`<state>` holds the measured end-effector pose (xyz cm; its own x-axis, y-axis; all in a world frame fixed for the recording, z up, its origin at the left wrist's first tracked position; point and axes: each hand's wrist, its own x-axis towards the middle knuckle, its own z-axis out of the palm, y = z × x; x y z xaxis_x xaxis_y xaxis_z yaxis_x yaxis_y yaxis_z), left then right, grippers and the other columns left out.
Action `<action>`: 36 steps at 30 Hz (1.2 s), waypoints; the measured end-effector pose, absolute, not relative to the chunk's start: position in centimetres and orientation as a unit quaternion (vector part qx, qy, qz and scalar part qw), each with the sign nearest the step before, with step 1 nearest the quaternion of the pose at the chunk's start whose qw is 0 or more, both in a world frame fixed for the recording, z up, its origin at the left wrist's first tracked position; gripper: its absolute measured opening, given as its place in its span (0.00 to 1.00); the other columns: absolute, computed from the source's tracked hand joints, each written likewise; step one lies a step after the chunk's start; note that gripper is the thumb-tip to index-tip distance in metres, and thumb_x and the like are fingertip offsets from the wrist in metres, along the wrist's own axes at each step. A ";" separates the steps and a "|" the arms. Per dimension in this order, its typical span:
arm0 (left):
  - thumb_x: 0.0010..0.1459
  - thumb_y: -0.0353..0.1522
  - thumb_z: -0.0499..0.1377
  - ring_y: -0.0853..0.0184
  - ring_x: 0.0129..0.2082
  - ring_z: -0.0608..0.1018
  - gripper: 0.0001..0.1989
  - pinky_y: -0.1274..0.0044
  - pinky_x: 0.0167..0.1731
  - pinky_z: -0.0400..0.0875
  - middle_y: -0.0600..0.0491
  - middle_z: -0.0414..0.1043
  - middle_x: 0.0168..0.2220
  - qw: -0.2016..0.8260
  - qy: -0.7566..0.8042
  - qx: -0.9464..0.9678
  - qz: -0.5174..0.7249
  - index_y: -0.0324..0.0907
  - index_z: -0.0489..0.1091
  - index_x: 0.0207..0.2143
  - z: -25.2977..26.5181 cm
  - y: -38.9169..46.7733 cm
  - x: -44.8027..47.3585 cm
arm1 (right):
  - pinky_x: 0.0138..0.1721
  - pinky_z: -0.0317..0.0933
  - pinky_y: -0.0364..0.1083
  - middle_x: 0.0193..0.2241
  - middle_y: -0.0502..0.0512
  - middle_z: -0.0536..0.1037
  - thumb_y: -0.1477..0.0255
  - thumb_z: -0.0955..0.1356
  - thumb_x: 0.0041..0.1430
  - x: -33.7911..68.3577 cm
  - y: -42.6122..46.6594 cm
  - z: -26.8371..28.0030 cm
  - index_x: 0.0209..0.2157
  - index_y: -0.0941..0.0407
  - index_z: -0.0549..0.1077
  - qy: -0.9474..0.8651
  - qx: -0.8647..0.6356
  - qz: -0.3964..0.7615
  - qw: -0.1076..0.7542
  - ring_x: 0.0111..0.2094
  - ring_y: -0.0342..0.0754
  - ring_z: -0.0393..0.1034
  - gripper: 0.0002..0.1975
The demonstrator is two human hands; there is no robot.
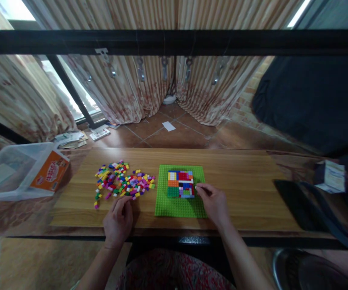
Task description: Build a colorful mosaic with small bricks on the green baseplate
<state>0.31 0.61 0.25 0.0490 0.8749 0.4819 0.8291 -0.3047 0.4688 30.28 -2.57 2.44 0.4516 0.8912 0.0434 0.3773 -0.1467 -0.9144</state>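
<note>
A light green studded baseplate lies on the wooden board. On it sits a block of multicoloured toy bricks, tightly fitted together. My right hand reaches in from the right, thumb and forefinger pinched at the block's right edge. Whatever those fingertips hold is too small to make out. To the left, my left hand rests with curled fingers at the near edge of a loose pile of small bricks. Its fingertips touch or nearly touch the pile, and anything in them is hidden.
The wooden board spans the work area. A clear plastic bin with an orange label stands at the left. A dark strap and a small box lie at the right. A black bar crosses above.
</note>
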 end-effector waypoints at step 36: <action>0.62 0.32 0.51 0.66 0.39 0.78 0.10 0.76 0.40 0.71 0.50 0.75 0.39 0.057 0.592 0.720 0.358 0.43 0.71 0.40 0.4 0.3 0.5 | 0.31 0.66 0.47 0.28 0.57 0.81 0.55 0.69 0.49 30.8 0.0 1.4 0.31 0.57 0.79 -0.418 -0.731 0.290 0.455 0.28 0.50 0.74 0.19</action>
<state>0.53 0.30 0.38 0.0436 0.8932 0.4475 0.8114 -0.2930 0.5057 30.77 -0.01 1.42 0.4825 0.8747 -0.0445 0.3462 -0.2372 -0.9077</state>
